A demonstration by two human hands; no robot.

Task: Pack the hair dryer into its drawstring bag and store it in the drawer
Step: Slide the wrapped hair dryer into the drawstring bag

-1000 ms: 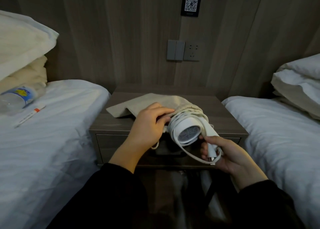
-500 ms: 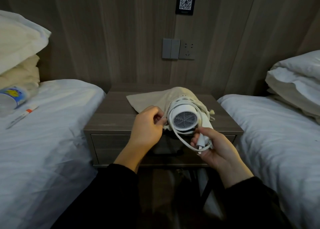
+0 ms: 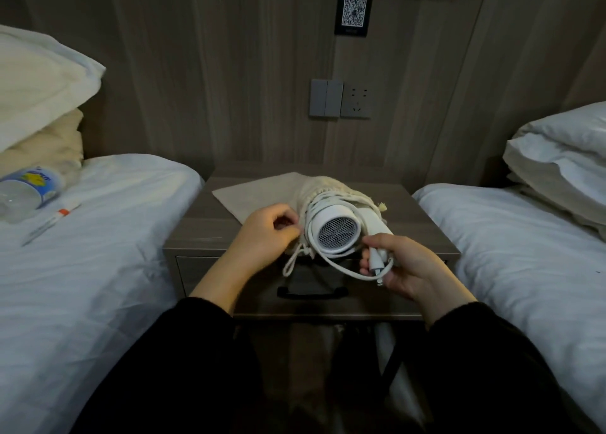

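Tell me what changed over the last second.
The hair dryer slid deeper into the drawstring bag, its mouth drawn further over it. Unchanged: left hand grips the bag mouth, right hand holds the plug; drawer stays closed.

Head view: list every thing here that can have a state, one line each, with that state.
Hair dryer: front end inside the bag, grille end sticking out.
Cord: wound round the dryer, one loop hanging loose.
Plug: unplugged, held in the right hand.
Bag: mouth open, lying on the nightstand.
Drawer: closed.
Left hand: shut on the bag's mouth.
Right hand: shut on the plug.
Bottle: lying on its side.
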